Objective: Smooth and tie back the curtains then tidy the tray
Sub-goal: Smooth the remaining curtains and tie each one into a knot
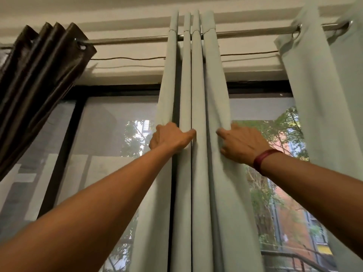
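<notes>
The pale curtain hangs bunched in tight folds from the rod, running from 12 o'clock down to 6 o'clock. The left hand grasps its left folds, fingers curled round the cloth; the right hand, a red band at its wrist, grasps the right folds. A brown curtain hangs at 10 o'clock, and another pale one at 2 o'clock.

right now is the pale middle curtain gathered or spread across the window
Gathered: the middle curtain hangs in tight folds on the rod, the left hand and right hand gripping its outer folds.
</notes>
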